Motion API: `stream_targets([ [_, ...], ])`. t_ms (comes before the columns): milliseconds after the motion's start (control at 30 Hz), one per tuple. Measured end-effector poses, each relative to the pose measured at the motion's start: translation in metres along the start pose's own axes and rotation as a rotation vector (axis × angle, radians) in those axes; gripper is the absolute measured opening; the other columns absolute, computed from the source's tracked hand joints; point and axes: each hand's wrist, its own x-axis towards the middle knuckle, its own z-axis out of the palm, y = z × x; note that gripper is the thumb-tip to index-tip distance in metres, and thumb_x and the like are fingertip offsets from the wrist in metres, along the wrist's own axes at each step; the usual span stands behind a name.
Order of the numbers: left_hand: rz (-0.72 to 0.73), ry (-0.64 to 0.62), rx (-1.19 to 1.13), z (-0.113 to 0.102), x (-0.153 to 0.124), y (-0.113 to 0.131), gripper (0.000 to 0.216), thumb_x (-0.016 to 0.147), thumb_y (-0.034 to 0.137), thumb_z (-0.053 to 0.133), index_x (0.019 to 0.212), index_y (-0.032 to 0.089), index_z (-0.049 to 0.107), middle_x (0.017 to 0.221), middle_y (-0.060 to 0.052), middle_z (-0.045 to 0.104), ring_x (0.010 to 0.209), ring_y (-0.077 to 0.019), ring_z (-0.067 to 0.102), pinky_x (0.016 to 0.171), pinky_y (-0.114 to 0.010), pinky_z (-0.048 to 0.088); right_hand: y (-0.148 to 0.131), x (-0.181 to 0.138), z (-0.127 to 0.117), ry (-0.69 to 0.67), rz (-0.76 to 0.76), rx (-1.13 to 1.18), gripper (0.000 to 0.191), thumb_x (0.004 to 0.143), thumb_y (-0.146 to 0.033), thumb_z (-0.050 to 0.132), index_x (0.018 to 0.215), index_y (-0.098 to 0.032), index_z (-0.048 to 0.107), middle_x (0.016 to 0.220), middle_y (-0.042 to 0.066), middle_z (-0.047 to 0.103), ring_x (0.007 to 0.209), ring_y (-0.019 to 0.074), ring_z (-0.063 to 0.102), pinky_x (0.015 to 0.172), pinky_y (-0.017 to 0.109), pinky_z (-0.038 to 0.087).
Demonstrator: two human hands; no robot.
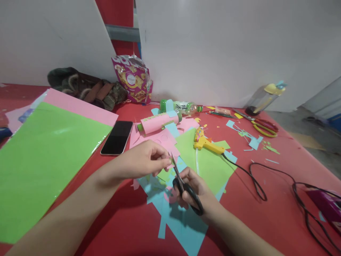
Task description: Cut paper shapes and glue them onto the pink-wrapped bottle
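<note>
My left hand pinches a small piece of pink and green paper between thumb and fingertips. In my right hand is a pair of black-handled scissors, its blades pointing up and left at the paper piece. The blades look slightly parted beside it. Below both hands lie a blue paper sheet and several green and pink scraps. Just beyond them rests a tube wrapped in pink paper with green ends.
A yellow glue gun with a black cord lies right of the hands. Left are a phone and large green sheets. Behind stand a snack bag and a lying bottle; larger scissors lie far right.
</note>
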Motion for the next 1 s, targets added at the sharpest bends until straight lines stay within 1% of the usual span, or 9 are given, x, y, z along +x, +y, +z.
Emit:
stream_targets([
  [133,0.012,-0.006,-0.012,0.002,0.001,0.0,0.026,0.072,0.028,0.046,0.05,0.014,0.046,0.045,0.004,0.043,0.043,-0.0063,0.039,0.043,-0.018,0.029,0.001,0.0,0.0,-0.031,-0.036,0.003,0.046,0.06,-0.049,0.065,0.081,-0.02,0.038,0.062,-0.005,0.047,0.045,0.005,0.041,0.041,0.019,0.028],
  [267,-0.023,-0.017,-0.039,0.005,0.001,0.001,0.026,0.074,0.028,0.045,0.051,0.014,0.046,0.046,0.004,0.045,0.043,-0.0061,0.038,0.042,-0.017,0.028,0.001,0.001,-0.001,-0.061,-0.054,0.019,0.046,0.062,-0.05,0.063,0.082,-0.02,0.036,0.065,-0.004,0.047,0.048,0.005,0.042,0.045,0.02,0.029],
  [633,-0.007,-0.01,-0.132,0.009,0.003,0.003,0.029,0.074,0.023,0.047,0.048,0.013,0.042,0.043,0.005,0.041,0.042,-0.0049,0.038,0.043,-0.016,0.029,0.002,-0.001,-0.001,-0.059,-0.078,0.031,0.043,0.065,-0.049,0.062,0.083,-0.019,0.036,0.063,-0.005,0.045,0.047,0.0048,0.04,0.047,0.021,0.028],
  [833,-0.008,0.012,-0.185,0.013,0.004,-0.001,0.023,0.075,0.027,0.046,0.057,0.012,0.051,0.046,0.005,0.044,0.045,-0.006,0.039,0.043,-0.017,0.029,0.003,0.0,-0.001,-0.052,-0.091,0.074,0.042,0.064,-0.047,0.063,0.083,-0.02,0.037,0.066,-0.004,0.045,0.05,0.0057,0.042,0.045,0.02,0.027],
  [1000,0.031,0.037,-0.256,0.019,0.007,-0.004,0.025,0.075,0.025,0.046,0.054,0.012,0.051,0.044,0.005,0.042,0.044,-0.0051,0.039,0.044,-0.017,0.029,0.002,-0.001,0.0,-0.053,-0.081,0.122,0.041,0.064,-0.048,0.062,0.081,-0.021,0.038,0.068,-0.004,0.046,0.05,0.0052,0.041,0.047,0.021,0.029],
])
